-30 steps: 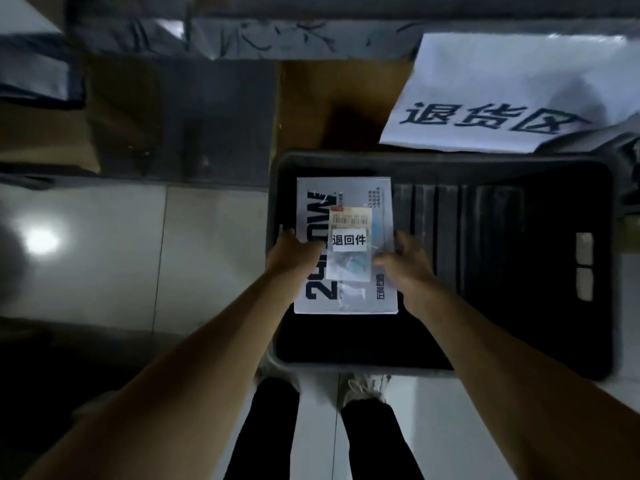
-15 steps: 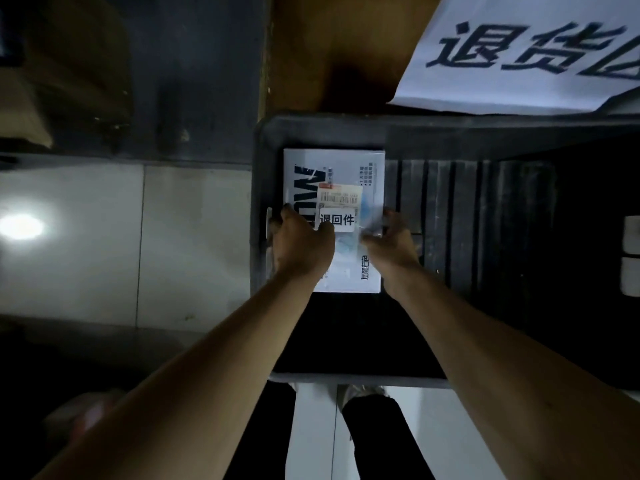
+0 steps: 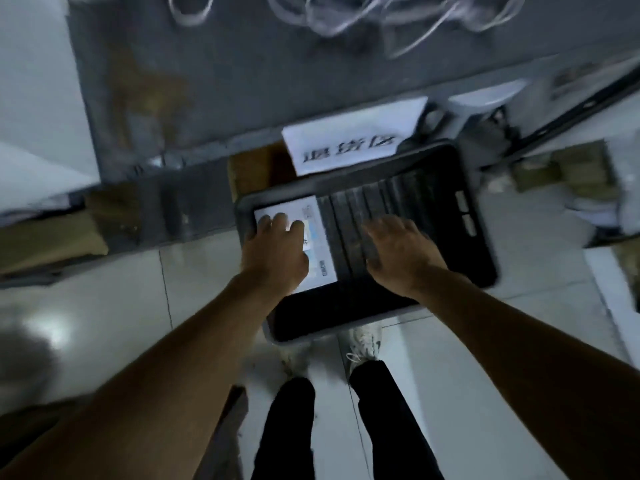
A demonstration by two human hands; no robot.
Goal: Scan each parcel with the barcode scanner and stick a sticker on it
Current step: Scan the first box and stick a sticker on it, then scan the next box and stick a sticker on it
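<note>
Parcel (image 3: 313, 244), flat and white in the left end of the dark bin (image 3: 485, 237), looks light and stiff, best lifted by its edges; left hand (image 3: 275, 252) rests flat-fingered on it, right hand (image 3: 398, 254) hovers open alongside.

Parcel-handling or warehouse returns area, indoors, dim light. Evidence: dark plastic tote bin (image 3: 483, 216) standing on pale glossy floor tiles (image 3: 114, 292), with a white printed paper sign (image 3: 353, 133) in large Chinese characters (blurred in this view) fixed just behind it; a white printed parcel (image 3: 320, 237) lies flat in the bin's left end. Further evidence: grey metal shelving (image 3: 242, 81) behind, brown cardboard (image 3: 48, 237) at floor level on the left, and loose pale strapping loops (image 3: 346, 12) along the top edge.
</note>
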